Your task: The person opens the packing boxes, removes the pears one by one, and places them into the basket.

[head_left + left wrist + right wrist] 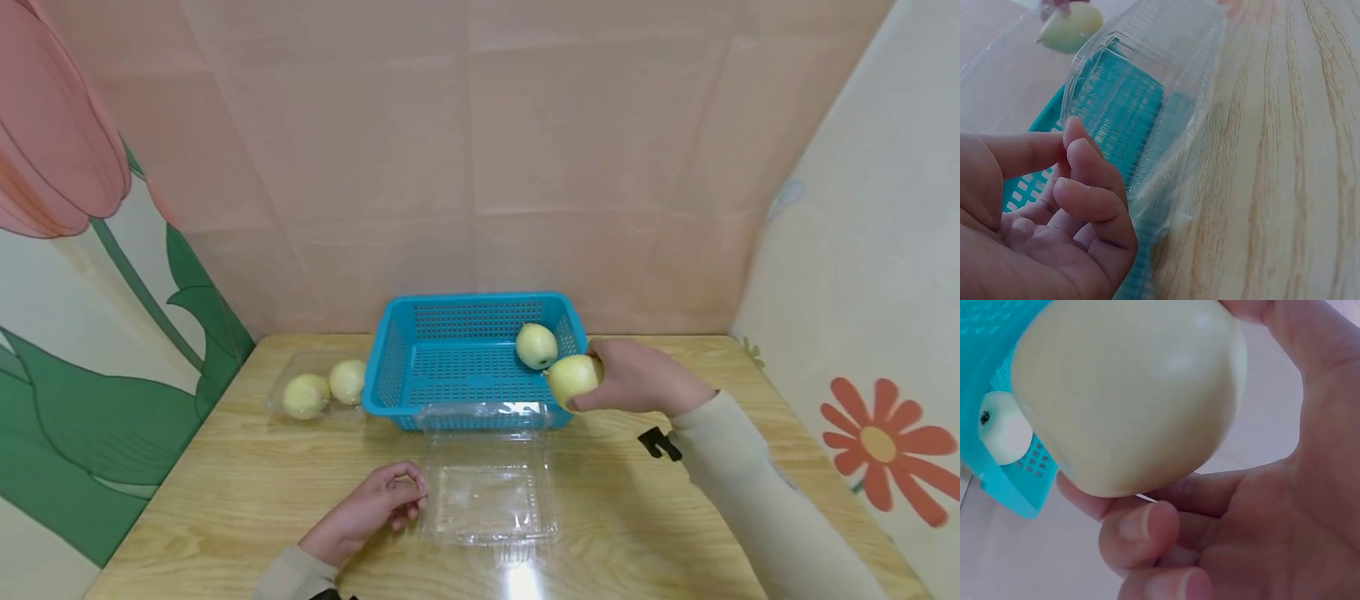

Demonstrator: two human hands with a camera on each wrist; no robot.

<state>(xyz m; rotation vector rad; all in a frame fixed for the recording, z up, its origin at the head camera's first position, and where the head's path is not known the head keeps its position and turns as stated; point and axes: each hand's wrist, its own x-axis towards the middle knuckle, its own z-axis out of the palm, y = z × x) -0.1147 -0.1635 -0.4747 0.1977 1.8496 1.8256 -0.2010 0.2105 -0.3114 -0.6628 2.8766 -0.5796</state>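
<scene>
My right hand (637,375) grips a pale yellow pear (573,381) over the right front corner of a blue plastic basket (380,354); in the right wrist view the pear (1129,394) fills much of the frame above curled fingers. Another pear (536,344) lies inside the basket at its right end. In front of the basket lies an open clear plastic clamshell box (491,500), its lid leaning at the basket's front wall. Thumb and index finger of my left hand (375,507) pinch the left edge of this clamshell (1154,37).
Left of the basket, two pears (306,397) sit in another clear plastic box (288,367). Everything stands on a wood-grain table (645,533). A pinkish wall covering (480,167) rises behind, with flower-printed panels at both sides.
</scene>
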